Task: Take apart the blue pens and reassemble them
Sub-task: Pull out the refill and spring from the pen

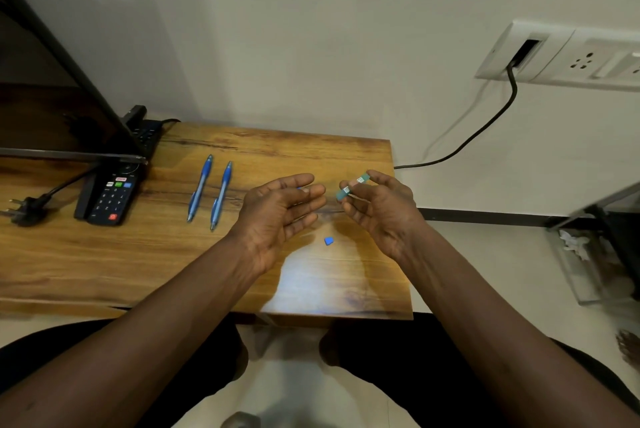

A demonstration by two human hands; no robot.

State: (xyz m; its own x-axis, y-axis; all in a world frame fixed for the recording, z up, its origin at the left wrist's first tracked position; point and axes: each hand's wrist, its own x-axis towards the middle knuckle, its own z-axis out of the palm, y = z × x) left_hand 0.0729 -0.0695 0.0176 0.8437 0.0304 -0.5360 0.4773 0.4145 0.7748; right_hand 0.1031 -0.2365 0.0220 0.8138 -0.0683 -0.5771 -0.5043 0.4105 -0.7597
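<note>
Fingers [372, 176] of right hand [381, 209] pinch a translucent barrel [351, 188]; left hand [280, 213] open; smooth pens [211, 190] left on grainy table [104, 254].

My left hand [280, 213] hides most of a small blue piece [300, 189] behind its fingertips; I cannot tell which pen part it is. The pen section [350, 188] in my right hand [379, 211] is blurred, its label unreadable. The screen [52, 88] covers the remote's [110, 197] top and runs off the left edge.
</note>
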